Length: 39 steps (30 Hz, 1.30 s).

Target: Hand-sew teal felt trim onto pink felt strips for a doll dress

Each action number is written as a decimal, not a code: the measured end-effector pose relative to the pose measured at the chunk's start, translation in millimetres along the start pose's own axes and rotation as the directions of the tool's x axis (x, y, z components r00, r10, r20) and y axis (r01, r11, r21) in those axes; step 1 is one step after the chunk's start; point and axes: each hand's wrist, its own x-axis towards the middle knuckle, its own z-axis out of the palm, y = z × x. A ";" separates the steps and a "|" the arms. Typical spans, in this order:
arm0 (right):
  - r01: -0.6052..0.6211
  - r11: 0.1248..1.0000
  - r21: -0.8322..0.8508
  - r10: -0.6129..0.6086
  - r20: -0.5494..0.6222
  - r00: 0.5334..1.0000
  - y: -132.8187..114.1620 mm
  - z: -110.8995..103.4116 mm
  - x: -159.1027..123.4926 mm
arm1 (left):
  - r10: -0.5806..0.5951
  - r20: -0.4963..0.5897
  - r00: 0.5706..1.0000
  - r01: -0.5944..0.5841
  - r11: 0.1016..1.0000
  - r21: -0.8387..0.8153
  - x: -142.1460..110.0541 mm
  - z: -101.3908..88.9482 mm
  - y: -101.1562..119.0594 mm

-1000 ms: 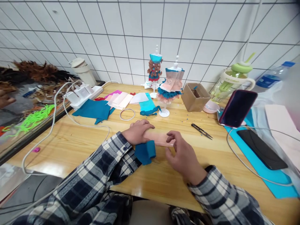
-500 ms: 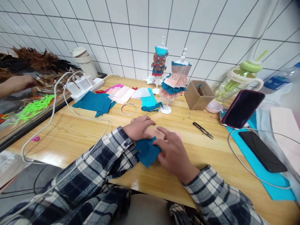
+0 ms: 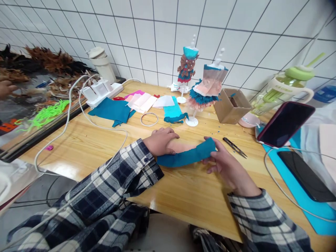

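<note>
A long teal strip, apparently crepe paper or thin cloth, lies along the near edge of a pale pink strip on the table. My left hand rests palm down on their left end and presses them to the tabletop, thumb and forefinger spread apart. My right hand is closed on the teal strip's right end, which is lifted off the table between thumb and fingers. The underside of my left palm is hidden. Right of my hands lie black thread snips.
Two small dress stands wear paper outfits at the back, beside a cardboard box. Teal sheets, pink sheets and a ring lie left. A white cable crosses the table. Phones are right; another person's hand shows far left.
The teal strip, bunched or folded over between my hands before, is now stretched out to the right. My right hand has moved right with its end; the view has shifted slightly.
</note>
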 end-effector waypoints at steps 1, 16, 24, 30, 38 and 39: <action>-0.074 0.994 0.075 0.069 0.079 0.995 -2.6 -6.9 0.6 | 0.000 -0.001 1.000 0.000 1.000 -0.001 0.0 -0.1 0.3; 0.004 0.861 -0.509 -0.096 -0.155 0.983 9.9 -2.6 11.0 | 0.342 -0.101 0.934 -0.356 0.913 -0.200 -2.0 11.4 8.5; 0.200 0.618 -0.760 -0.238 0.062 0.969 6.4 4.0 4.9 | 0.281 -0.071 0.957 -0.288 0.945 -0.153 -0.8 18.5 7.4; 0.397 0.676 -0.620 -0.308 0.252 0.917 -1.2 -3.7 0.5 | 0.321 -0.081 0.943 -0.329 0.936 -0.124 -2.9 21.0 5.9; 0.537 0.547 -0.642 -0.409 0.354 0.841 0.6 -16.2 9.2 | 0.315 -0.126 0.941 -0.318 0.948 -0.004 -10.4 31.8 9.1; 0.548 0.530 -0.647 -0.412 0.369 0.833 2.2 -19.0 12.6 | 0.314 -0.132 0.940 -0.316 0.949 0.008 -11.0 33.6 9.2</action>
